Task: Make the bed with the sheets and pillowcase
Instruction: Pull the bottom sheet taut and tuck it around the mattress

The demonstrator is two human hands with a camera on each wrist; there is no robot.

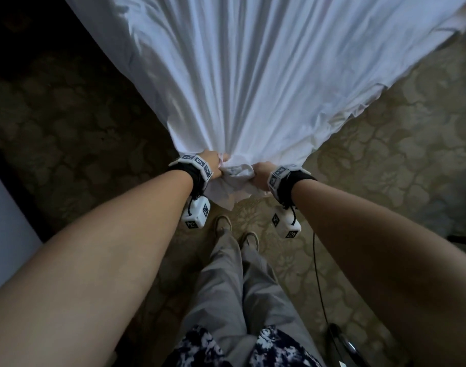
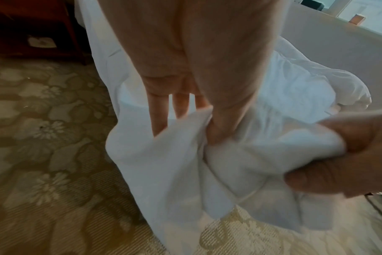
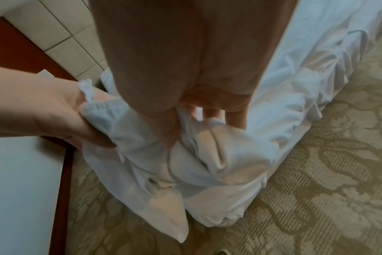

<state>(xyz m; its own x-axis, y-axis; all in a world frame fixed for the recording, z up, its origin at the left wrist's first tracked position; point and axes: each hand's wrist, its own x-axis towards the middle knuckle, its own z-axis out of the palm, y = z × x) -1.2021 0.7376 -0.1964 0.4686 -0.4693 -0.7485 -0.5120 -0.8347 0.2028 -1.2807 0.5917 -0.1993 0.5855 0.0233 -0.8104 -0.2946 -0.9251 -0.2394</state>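
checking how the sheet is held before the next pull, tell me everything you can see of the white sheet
The white sheet looks like thin, plain cotton, creased into long folds that fan out from one gathered corner. Both hands grip that bunched corner close together: the left hand and the right hand. A loose tail of cloth hangs below them, above the patterned carpet. The wrist views show a puckered, elastic-looking hem in the bunch. Farther off, the sheet spreads wide and drapes down at its sides.
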